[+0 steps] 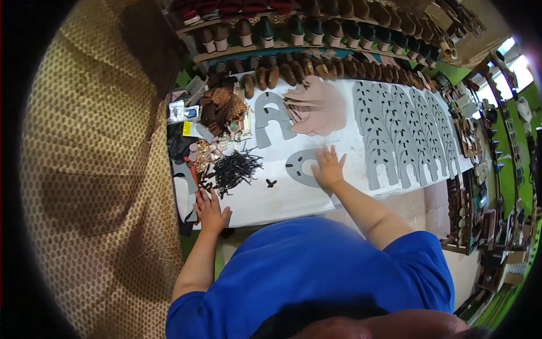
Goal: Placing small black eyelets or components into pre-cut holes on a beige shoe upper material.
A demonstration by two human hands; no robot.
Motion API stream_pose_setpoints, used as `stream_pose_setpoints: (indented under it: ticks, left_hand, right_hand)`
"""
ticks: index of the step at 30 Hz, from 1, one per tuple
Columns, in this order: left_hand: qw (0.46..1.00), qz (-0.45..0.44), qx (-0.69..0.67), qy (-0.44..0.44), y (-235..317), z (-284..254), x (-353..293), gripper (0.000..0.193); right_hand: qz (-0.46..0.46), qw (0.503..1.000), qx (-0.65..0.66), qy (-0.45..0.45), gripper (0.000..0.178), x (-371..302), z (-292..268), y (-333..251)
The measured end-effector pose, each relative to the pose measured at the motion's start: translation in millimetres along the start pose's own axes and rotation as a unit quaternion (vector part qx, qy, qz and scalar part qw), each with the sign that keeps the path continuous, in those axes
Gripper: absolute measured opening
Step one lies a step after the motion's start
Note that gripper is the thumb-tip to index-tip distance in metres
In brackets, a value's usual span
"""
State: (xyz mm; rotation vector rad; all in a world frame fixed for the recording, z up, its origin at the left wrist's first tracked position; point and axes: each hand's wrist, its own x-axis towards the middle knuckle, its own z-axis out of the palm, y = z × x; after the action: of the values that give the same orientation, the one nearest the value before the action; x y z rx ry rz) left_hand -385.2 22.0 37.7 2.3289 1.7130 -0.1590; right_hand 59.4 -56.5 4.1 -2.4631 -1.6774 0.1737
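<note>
A grey horseshoe-shaped piece [297, 164] with small black bits on it, like a shoe upper, lies on the white-covered table [254, 206]. My right hand [329, 168] rests on its right end, fingers spread and slightly blurred. At the table's front left edge is my left hand [210, 212], fingers apart, close to a tool with an orange-red handle [192, 171]; whether they touch is unclear. Beyond that hand sits a tangled heap of thin black strips [236, 171]. Small crossed black strips [271, 183] lie between the heap and the grey piece.
Overlapping rows of grey horseshoe pieces [381, 150] cover the table's right side. Pink pieces [322, 107] and more grey ones [272, 107] lie behind. Brown scraps [217, 116] and small parts crowd the left. Shelves of shoes [296, 34] stand at the back.
</note>
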Motion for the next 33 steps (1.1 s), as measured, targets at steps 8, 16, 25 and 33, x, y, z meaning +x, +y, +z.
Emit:
stream_pose_setpoints:
  ticks: [8, 16, 25, 33]
  left_hand:
    - [0.995, 0.016, 0.013, -0.095, -46.4, 23.0, -17.5, 0.101]
    - [0.979, 0.040, -0.004, -0.201, -52.3, 3.2, -9.2, 0.113]
    - [0.970, 0.051, -0.028, -0.238, -58.9, -1.8, -4.1, 0.115]
    - [0.965, 0.060, -0.022, -0.254, -59.6, -3.3, -1.3, 0.116]
  right_hand:
    - [-0.270, 0.960, 0.069, -0.017, 0.039, -8.8, 26.9, -107.9]
    - [-0.207, 0.977, 0.015, -0.047, 0.014, 0.3, 30.1, -137.1]
    - [-0.133, 0.991, -0.004, -0.021, 0.024, -12.5, -1.6, -162.1]
    - [-0.161, 0.984, -0.067, 0.035, 0.047, -21.1, 55.5, -160.9]
